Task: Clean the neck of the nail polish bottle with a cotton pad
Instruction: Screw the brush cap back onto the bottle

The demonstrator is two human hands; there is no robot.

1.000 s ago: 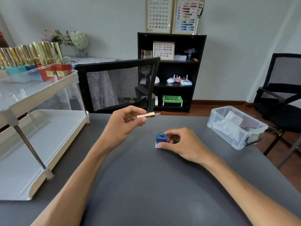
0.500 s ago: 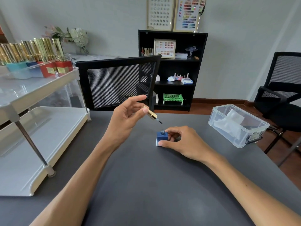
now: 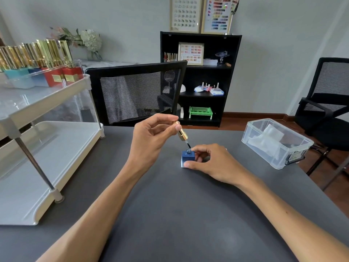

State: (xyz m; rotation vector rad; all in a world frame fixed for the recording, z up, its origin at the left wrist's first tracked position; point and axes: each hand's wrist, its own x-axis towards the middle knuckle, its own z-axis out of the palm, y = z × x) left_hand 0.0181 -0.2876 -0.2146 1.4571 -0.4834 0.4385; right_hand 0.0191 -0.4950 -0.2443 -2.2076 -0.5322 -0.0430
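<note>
Since the earlier frames the left hand (image 3: 151,138) has tipped the gold cap (image 3: 181,132) from level to steeply slanted and lowered it; brush tip (image 3: 188,146) now at the open neck (image 3: 188,151) of the blue nail polish bottle (image 3: 187,159). Left thumb and fingers pinch the cap. Right hand (image 3: 213,163) grips the bottle, thumb low on the near face, fingers curled round the far side; the bottle stands upright mid-table. Grey table (image 3: 170,214) bare toward the near edge. Clear plastic box (image 3: 276,143) with white cotton pads (image 3: 268,138) near the right edge, well apart. White two-tier trolley (image 3: 37,148) at left. Black mesh chair (image 3: 136,93) behind the far edge.
</note>
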